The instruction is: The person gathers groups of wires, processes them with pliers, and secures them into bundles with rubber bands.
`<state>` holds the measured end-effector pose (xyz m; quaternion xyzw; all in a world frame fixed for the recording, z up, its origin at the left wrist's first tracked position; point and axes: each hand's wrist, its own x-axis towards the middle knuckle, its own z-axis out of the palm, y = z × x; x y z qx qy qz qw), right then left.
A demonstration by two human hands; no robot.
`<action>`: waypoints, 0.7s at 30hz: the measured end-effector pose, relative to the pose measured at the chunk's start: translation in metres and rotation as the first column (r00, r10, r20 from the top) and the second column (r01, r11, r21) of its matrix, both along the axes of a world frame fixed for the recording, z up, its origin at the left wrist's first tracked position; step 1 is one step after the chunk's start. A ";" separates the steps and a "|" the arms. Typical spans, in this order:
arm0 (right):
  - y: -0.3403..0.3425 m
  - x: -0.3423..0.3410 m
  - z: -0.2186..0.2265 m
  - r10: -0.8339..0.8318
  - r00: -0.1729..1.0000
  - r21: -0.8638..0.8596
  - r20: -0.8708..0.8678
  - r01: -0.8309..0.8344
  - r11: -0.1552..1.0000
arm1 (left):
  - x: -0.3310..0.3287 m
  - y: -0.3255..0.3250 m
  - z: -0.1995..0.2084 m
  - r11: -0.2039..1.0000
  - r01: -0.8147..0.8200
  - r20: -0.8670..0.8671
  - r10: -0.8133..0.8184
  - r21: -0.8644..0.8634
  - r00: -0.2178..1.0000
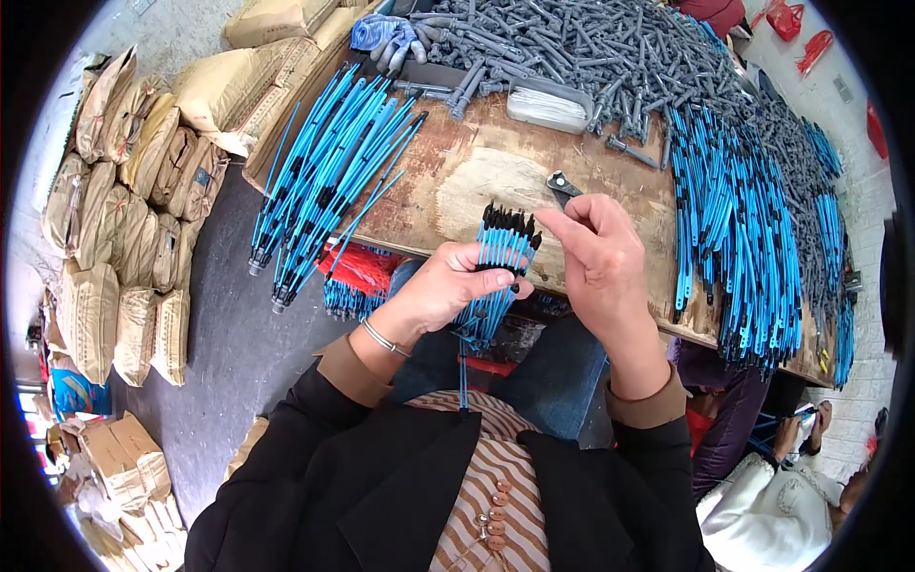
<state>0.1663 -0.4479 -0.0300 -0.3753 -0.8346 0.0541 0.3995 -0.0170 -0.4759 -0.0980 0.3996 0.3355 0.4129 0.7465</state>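
My left hand is wrapped round an upright bundle of thin blue plastic rods with black tips, in front of the table edge. The tips point up and away from me, and the lower ends hang over my lap. Just right of the tips is my right hand, its fingers curled and thumb and forefinger drawn together beside the bundle. Whatever that pinch may hold is too small to make out. Beyond the hands, small dark-handled pliers lie on the wooden table.
Piled grey plastic plugs cover the table's far side, beside a tray of thin white strips. Blue rods lie stacked left and right. A glove rests far left. Paper sacks stand left; another person's hands show lower right.
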 end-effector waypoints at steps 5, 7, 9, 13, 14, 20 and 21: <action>0.001 0.002 0.002 0.028 0.999 0.018 0.017 -0.028 0.999 | 0.002 -0.001 0.002 1.000 -0.002 0.006 0.002 -0.001 1.000; 0.002 0.003 0.002 0.025 0.999 0.033 0.040 -0.026 0.999 | 0.003 -0.001 0.003 1.000 -0.005 0.008 0.005 -0.004 1.000; 0.004 0.001 -0.003 0.063 0.997 0.027 -0.043 -0.062 0.998 | 0.005 0.000 0.003 1.000 -0.003 0.005 0.003 0.011 1.000; 0.005 0.001 -0.005 0.095 0.980 -0.075 -0.177 -0.109 0.991 | 0.007 0.000 0.002 1.000 0.007 0.018 -0.007 0.022 1.000; 0.005 0.001 -0.005 0.097 0.970 -0.123 -0.223 -0.127 0.984 | 0.007 0.001 0.002 1.000 0.011 0.025 -0.012 0.023 1.000; 0.007 0.002 -0.008 0.061 0.967 -0.217 -0.249 -0.117 0.969 | 0.006 0.002 0.004 1.000 0.029 0.063 -0.030 0.012 0.998; 0.008 0.002 -0.008 0.076 0.961 -0.233 -0.267 -0.140 0.962 | 0.006 0.002 0.005 1.000 0.021 0.080 -0.020 -0.014 0.997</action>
